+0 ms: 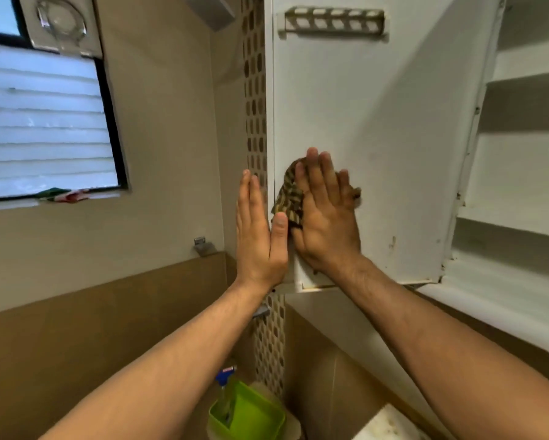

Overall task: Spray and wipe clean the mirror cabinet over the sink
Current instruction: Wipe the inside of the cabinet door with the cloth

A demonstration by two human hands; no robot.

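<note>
The white cabinet door (378,122) stands swung open, its inner face toward me. My right hand (325,214) lies flat with straight fingers on a brown patterned cloth (289,198), pressing it against the lower left of that inner face. My left hand (260,230) is flat against the door's left edge, fingers straight on the far side and thumb along the near edge. A spray bottle (225,376) with a blue and red head stands low down in a green container (251,414).
White cabinet shelves (520,147) show at the right behind the open door. A small rack (332,22) sits near the door's top. A louvred window (44,122) is at the left, a perforated tile strip (255,90) beside the door, the sink's corner (390,423) below.
</note>
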